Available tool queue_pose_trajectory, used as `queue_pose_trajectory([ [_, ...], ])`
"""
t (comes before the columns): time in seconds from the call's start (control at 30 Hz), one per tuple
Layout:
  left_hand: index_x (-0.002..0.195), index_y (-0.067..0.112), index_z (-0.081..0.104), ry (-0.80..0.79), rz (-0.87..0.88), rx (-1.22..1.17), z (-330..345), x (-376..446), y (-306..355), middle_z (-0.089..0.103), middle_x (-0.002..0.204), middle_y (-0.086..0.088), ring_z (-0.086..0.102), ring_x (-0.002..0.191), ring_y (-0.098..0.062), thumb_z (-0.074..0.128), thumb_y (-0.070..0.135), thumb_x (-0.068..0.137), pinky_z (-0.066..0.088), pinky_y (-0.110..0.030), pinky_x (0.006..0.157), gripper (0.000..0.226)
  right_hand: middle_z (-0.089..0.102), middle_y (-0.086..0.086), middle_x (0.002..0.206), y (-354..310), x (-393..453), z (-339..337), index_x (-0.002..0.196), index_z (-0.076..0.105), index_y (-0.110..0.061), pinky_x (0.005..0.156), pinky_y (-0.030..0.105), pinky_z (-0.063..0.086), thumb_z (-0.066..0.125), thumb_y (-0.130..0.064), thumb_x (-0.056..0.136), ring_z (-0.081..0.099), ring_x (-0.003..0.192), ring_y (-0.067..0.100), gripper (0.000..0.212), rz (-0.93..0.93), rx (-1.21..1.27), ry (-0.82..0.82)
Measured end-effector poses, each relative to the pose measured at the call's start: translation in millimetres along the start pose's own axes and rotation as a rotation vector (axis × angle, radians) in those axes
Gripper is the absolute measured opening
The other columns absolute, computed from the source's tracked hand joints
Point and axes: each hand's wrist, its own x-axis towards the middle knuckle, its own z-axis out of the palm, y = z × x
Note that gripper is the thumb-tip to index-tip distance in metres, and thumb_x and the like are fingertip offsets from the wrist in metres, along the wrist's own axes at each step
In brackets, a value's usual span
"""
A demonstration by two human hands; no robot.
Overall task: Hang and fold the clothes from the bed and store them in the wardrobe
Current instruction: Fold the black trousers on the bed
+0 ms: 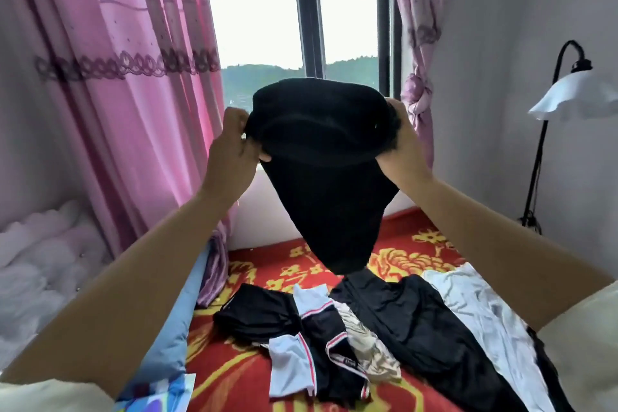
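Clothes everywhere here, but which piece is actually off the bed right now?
The black garment, gripped at its top edge by the left hand and right hand, hangs above the bed. All the other clothes lie flat on the red bedspread.

Both hands are up in front of the window (257, 10), holding the black garment (321, 177) between them; it hangs clear of the bed (254, 365), so there is open air under its lower tip. Below, the near bed is crowded with a dark folded piece (257, 314), a black-and-white shirt (314, 341), a long black garment (421, 328) and a white cloth (475, 308). Bare red cover shows beyond them. The pink curtain (127, 77) closes the left side; the lamp (575, 94) stands right, by the wall.
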Motion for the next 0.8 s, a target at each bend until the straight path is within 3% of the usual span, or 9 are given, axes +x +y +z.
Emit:
queue_pose_trajectory([
  [0.07,0.080,0.027,0.030,-0.118,-0.010,-0.027,5.8,-33.3,1.2,0.044,0.054,0.003,0.044,0.038,-0.003,0.034,0.011,0.081,0.038,-0.029,0.046,0.017,0.047,-0.028,0.084,-4.8,-25.7,-10.3,0.121,0.047,0.001,0.072,0.000,0.039,0.060,-0.005,0.077,0.051,0.078,-0.020,0.046,0.041,-0.193,0.083],
  [0.17,0.081,0.025,0.032,-0.289,-0.168,-0.168,18.9,-80.7,-2.1,0.040,0.045,0.013,0.031,0.034,-0.001,0.042,0.000,0.092,0.027,-0.023,0.037,0.029,0.045,-0.026,0.066,16.0,-93.3,-27.8,0.102,0.050,-0.008,0.062,-0.004,0.036,0.062,-0.024,0.069,0.054,0.070,-0.020,0.039,-0.093,-0.365,0.157],
  [0.27,0.081,0.019,0.039,-0.484,-0.382,-0.241,36.4,-133.7,-9.0,0.040,0.040,0.012,0.030,0.030,0.000,0.041,-0.007,0.093,0.024,-0.016,0.032,0.028,0.060,-0.002,0.076,49.9,-153.1,-44.0,0.100,0.055,-0.007,0.066,0.027,0.054,0.071,-0.012,0.060,0.067,0.073,0.021,0.043,0.101,-0.295,0.114],
  [0.3,0.080,0.016,0.042,-0.560,-0.434,-0.262,41.7,-154.5,-11.2,0.039,0.040,0.012,0.030,0.030,0.000,0.043,-0.008,0.092,0.024,-0.015,0.032,0.027,0.063,-0.004,0.076,58.9,-177.3,-49.7,0.097,0.054,-0.015,0.065,0.034,0.056,0.070,-0.010,0.059,0.067,0.070,0.024,0.042,0.205,-0.256,0.075],
  [0.4,0.073,0.012,0.047,-0.843,-0.606,-0.314,58.7,-230.1,-20.9,0.036,0.042,0.011,0.029,0.034,0.000,0.057,0.006,0.082,0.022,-0.015,0.036,0.015,0.065,-0.015,0.068,78.6,-263.5,-67.6,0.099,0.050,-0.020,0.058,0.018,0.054,0.073,0.006,0.068,0.064,0.058,-0.003,0.047,0.499,-0.178,-0.101],
  [0.47,0.070,0.013,0.048,-0.989,-0.730,-0.329,63.0,-274.2,-22.4,0.035,0.049,0.007,0.028,0.037,-0.001,0.058,0.018,0.070,0.021,-0.016,0.039,0.011,0.062,-0.012,0.084,82.1,-310.1,-72.4,0.109,0.050,-0.012,0.065,0.007,0.049,0.071,0.009,0.071,0.060,0.068,-0.016,0.048,0.611,-0.212,-0.173],
  [0.57,0.069,0.019,0.053,-1.156,-0.902,-0.366,61.0,-318.1,-14.0,0.039,0.054,0.005,0.033,0.038,0.000,0.064,0.021,0.062,0.024,-0.013,0.040,0.013,0.061,-0.006,0.092,72.0,-357.0,-75.9,0.105,0.058,-0.010,0.080,0.013,0.043,0.077,-0.001,0.070,0.057,0.086,-0.006,0.041,0.727,-0.260,-0.291],
  [0.7,0.081,0.017,0.058,-1.373,-0.977,-0.368,50.3,-365.7,5.9,0.060,0.061,0.022,0.053,0.061,0.007,0.059,0.007,0.080,0.040,-0.008,0.063,0.010,0.059,-0.001,0.092,39.8,-405.0,-78.1,0.096,0.058,-0.014,0.070,0.002,0.040,0.073,0.006,0.071,0.055,0.075,-0.012,0.035,0.902,-0.186,-0.427],
  [0.8,0.094,0.014,0.055,-1.483,-1.058,-0.358,37.4,-398.5,23.7,0.061,0.080,0.025,0.054,0.075,0.013,0.048,-0.005,0.090,0.041,-0.003,0.067,0.021,0.063,-0.010,0.095,11.2,-434.9,-78.3,0.102,0.058,-0.021,0.070,0.006,0.045,0.069,-0.010,0.065,0.059,0.079,-0.014,0.040,1.125,0.042,-0.550],
])
